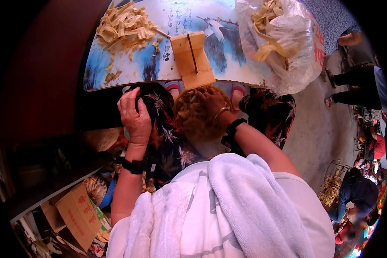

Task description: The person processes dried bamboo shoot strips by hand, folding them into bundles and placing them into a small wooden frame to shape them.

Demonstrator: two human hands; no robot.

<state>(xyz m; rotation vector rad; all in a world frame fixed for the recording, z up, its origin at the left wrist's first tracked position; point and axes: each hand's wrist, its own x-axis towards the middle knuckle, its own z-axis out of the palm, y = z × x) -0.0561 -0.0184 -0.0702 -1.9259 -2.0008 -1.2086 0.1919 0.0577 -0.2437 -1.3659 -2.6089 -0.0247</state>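
Between my knees stands a round yellow basin (229, 95) holding many short, pale yellow-brown cut pieces (192, 112). My right hand (213, 103) reaches into it, fingers apart and resting on the pieces at its far side; the fingertips are partly hidden. My left hand (134, 116) is raised over my left thigh by the table edge, empty, its fingers loosely bent and thumb apart. Just beyond the basin, a wooden cutting board with an upright blade (192, 53) juts over the table's near edge. A pile of pale dried strips (127, 26) lies on the table's far left.
The painted table (167, 64) also bears a clear plastic bag (294, 47) of longer strips at the right. Lower left, cardboard boxes (78, 215) crowd a shelf. Another person's legs (357, 88) show at the right, with a bending person (359, 191) farther down.
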